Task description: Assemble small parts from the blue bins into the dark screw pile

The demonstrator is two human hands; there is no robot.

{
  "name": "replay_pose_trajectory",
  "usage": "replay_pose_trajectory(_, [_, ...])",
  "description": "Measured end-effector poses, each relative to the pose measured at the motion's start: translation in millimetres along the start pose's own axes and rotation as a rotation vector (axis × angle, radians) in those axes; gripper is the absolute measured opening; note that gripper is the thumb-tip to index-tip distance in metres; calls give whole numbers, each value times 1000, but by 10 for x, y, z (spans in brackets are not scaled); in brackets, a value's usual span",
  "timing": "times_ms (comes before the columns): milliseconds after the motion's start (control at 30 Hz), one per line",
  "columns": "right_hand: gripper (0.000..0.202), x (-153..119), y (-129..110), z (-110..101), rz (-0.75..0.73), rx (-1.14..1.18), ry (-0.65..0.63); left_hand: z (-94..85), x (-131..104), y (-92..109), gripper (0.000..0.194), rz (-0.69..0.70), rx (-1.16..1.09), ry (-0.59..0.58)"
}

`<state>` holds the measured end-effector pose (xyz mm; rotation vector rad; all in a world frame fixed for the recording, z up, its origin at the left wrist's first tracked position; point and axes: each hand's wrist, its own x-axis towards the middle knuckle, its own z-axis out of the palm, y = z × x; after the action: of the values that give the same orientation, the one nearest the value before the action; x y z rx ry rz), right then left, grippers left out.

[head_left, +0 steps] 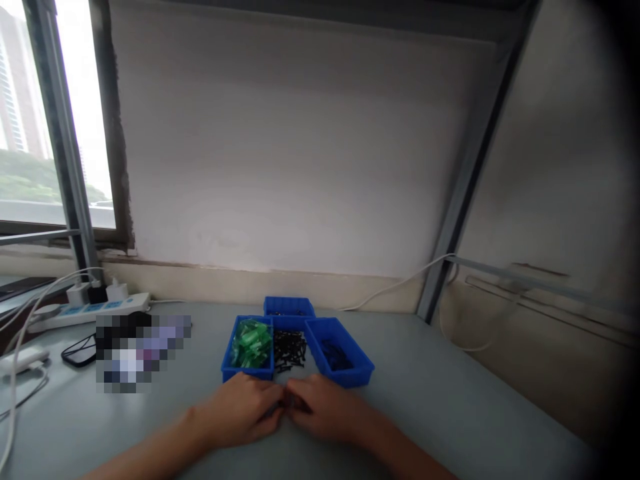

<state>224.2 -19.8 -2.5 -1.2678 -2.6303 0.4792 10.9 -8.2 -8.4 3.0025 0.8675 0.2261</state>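
My left hand (247,410) and my right hand (323,407) meet at the table's front, fingers curled and pinched together. Whatever lies between their fingertips is too dark and small to make out. Just beyond the left hand is a blue bin (229,348) of green translucent plastic pieces (251,343). Another blue bin (359,377), set at an angle past the right hand, holds small dark pieces (336,355). Between these two bins, small black screw-like pieces (291,348) lie loose in a pile. A third blue bin (289,305) stands behind, with small items partly hidden inside.
On the left are a white power strip (100,308) with plugs and cables, a white adapter (23,360), black-framed glasses (79,352) and a blurred-out item (145,350). Grey metal posts (463,180) flank the table (425,400). A white cable (395,287) runs along the wall.
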Motion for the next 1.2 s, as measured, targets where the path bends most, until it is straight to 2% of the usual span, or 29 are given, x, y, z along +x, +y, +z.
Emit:
replay_pose_trajectory(133, [7, 3, 7, -9, -2, -8, 26, 9, 17, 11, 12, -111, 43, -86])
replay_pose_trajectory(267, [9, 3, -15, 13, -44, -27, 42, 35, 16, 32, 16, -115, 52, -130])
replay_pose_trajectory(467, [9, -9, -51, -22, -6, -30, 49, 35, 8, 12, 15, -140, 47, -107])
replay_pose_trajectory(600, [8, -2, -45, -34, 23, -38, 18, 12, 2, -12, 13, -157, 15, -50])
replay_pose_trajectory(800, [8, 35, -9, 49, 23, -85, -3, 2, -3, 37, 5, -40, -7, -2])
replay_pose_trajectory(1000, [7, 36, 19, 81, 30, -67, 6, 8, -11, 23, 5, 22, -17, 19])
replay_pose_trajectory(1100, [9, 13, 16, 37, 7, -50, 13, -2, -6, 6, 8, -32, -15, -3])
replay_pose_trajectory(1200, [12, -12, -4, -7, 10, -40, 33, -4, 1, 3, 13, -123, 26, -73])
